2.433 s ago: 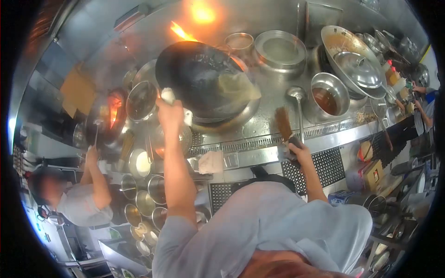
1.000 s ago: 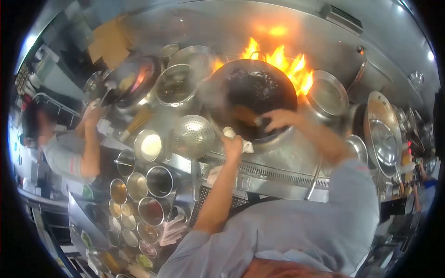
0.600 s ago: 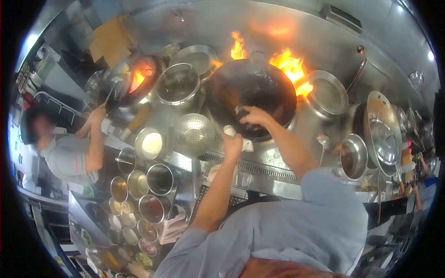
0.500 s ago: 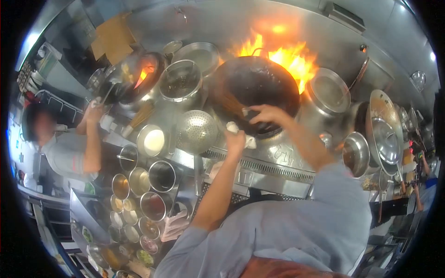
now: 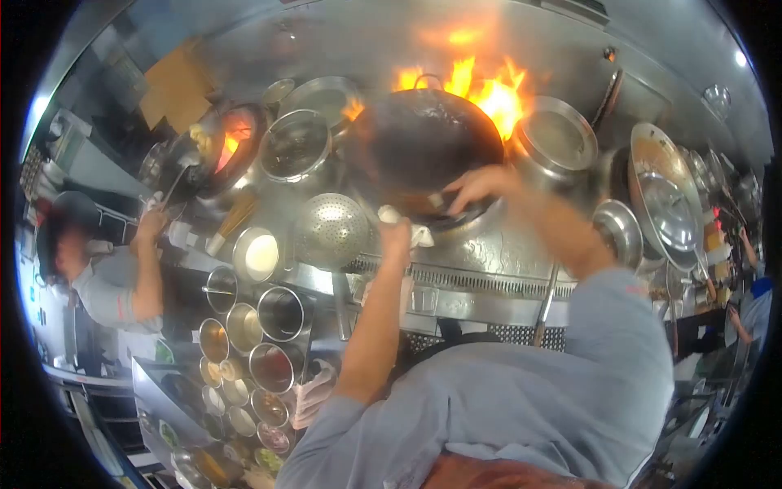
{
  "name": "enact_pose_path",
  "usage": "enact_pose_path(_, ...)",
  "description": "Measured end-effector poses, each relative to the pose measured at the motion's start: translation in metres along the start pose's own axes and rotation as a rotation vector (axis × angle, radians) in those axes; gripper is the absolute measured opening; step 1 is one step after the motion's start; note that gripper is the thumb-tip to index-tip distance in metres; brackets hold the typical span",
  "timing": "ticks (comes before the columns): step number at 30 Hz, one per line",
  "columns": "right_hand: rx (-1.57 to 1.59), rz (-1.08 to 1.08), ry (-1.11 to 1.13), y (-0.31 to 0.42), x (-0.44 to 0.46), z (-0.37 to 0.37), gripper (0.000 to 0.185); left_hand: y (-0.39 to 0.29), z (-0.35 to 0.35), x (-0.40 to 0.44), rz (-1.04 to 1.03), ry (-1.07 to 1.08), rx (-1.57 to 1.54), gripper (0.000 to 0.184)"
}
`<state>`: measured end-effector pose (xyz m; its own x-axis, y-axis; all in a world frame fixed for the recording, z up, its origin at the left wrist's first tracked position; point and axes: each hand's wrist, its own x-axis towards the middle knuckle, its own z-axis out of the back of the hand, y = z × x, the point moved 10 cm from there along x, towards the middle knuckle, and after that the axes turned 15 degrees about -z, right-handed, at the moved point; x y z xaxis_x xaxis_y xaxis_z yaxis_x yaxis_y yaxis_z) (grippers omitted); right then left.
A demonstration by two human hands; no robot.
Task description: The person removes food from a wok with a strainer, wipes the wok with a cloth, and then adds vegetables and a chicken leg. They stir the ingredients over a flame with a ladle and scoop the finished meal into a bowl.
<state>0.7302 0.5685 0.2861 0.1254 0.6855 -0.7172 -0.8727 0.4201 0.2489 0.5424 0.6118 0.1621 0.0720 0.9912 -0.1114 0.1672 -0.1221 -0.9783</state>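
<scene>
A large dark wok (image 5: 428, 134) sits over the burner, tilted, with flames rising behind its far rim. My left hand (image 5: 397, 236) is closed around a white cloth (image 5: 422, 236) at the wok's near left edge; the cloth hides whether the fingers grip a handle beneath it. Over the wok's near side, my right hand (image 5: 481, 187) is closed on a bamboo wok brush (image 5: 436, 200). Its bristles are blurred against the dark metal. A perforated strainer (image 5: 331, 231) lies just left of my left hand.
Flames (image 5: 497, 102) burn behind the wok. Metal pots (image 5: 297, 147) flank it, and a ladle handle (image 5: 544, 306) lies at the counter front. Several seasoning containers (image 5: 281, 314) stand at left. A co-worker (image 5: 118, 285) works at another lit wok (image 5: 244, 159).
The view has shifted slightly. My right hand has swept nearer along the wok's right side with the brush. My left hand keeps its hold on the cloth. The flames have changed shape.
</scene>
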Motion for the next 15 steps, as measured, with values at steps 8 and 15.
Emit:
enact_pose_path(8, 0.223, -0.386, -0.802, -0.108, 0.036, 0.139, 0.039, 0.0, -0.006, 0.0, -0.014, 0.06, -0.005, 0.026)
enact_pose_path(15, 0.202, -0.028, 0.185, -0.004, 0.003, 0.007, 0.067, -0.001, 0.004, 0.001, -0.088, 0.058, 0.044, 0.023)
